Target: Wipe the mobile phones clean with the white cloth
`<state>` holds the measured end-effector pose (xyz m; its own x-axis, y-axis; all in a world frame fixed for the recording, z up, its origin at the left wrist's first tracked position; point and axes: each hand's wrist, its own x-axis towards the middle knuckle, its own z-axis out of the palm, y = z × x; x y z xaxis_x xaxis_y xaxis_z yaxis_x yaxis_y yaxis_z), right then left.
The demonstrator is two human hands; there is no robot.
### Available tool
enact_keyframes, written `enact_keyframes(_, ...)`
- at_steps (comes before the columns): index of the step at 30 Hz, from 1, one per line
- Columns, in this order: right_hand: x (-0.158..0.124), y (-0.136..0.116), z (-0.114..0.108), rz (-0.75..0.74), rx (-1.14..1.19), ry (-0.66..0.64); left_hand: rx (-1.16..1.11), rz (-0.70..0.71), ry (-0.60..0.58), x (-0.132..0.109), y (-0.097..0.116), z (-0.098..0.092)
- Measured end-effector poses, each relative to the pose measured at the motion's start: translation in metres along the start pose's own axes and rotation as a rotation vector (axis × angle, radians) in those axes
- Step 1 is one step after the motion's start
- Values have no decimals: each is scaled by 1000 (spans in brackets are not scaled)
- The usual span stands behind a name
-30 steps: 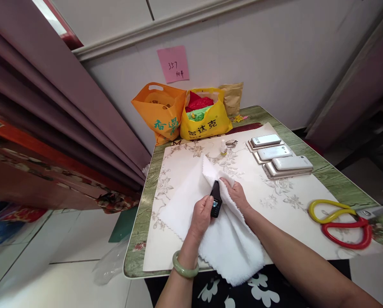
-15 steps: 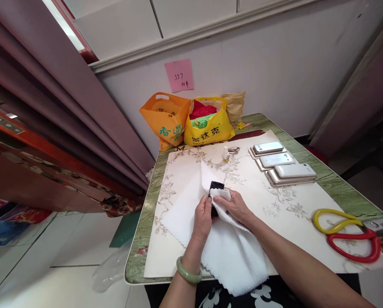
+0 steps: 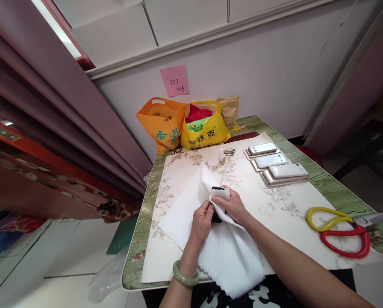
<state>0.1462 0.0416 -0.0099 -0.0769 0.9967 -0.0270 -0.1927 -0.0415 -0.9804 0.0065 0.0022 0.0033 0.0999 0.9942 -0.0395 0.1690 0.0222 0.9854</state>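
A black phone [image 3: 216, 218] is held over the table's front half, mostly covered by a white cloth [image 3: 231, 261]. Only its dark top edge and a lower part show. My left hand [image 3: 201, 222] is closed, with thumb and fingers pinching the phone's left side. With thumb and fingers, my right hand [image 3: 234, 207] presses a fold of the cloth over the phone's upper part. The rest of the cloth spreads to the left and hangs off the front edge toward my lap.
Several phones [image 3: 289, 170] lie in stacked groups at the right. Large scissors [image 3: 345, 231] with yellow and red handles rest near the right edge. A small bottle [image 3: 222, 155] and glasses [image 3: 229, 152] sit farther back, before an orange bag [image 3: 161, 124] and a yellow bag [image 3: 206, 137].
The cloth fold in my right hand now covers more of the phone's upper part. My left hand has shifted slightly down along the phone. The whole view has moved a little.
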Motion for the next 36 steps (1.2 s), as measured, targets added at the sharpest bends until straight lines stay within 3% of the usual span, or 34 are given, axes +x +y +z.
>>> enact_keyframes(3, 3, -3, -2, 61, 6, 10, 25, 7, -13, -2, -1, 0)
enact_keyframes(11, 16, 7, -6, 146, -44, 263, 27, 10, 24, -3, -7, 1)
enact_keyframes(16, 23, 11, -12, 167, -25, 356, -136, -142, -26, -2, -7, 0)
enact_keyframes(24, 12, 7, -5, -28, -107, 145, -161, -158, -16, 2, -8, -2)
enact_keyframes(31, 19, 5, -10, 121, -75, 293, -216, -215, 6, -3, -9, 0)
enact_keyframes(36, 13, 7, -8, -15, -167, 220, -241, -175, 76, -3, -8, -1)
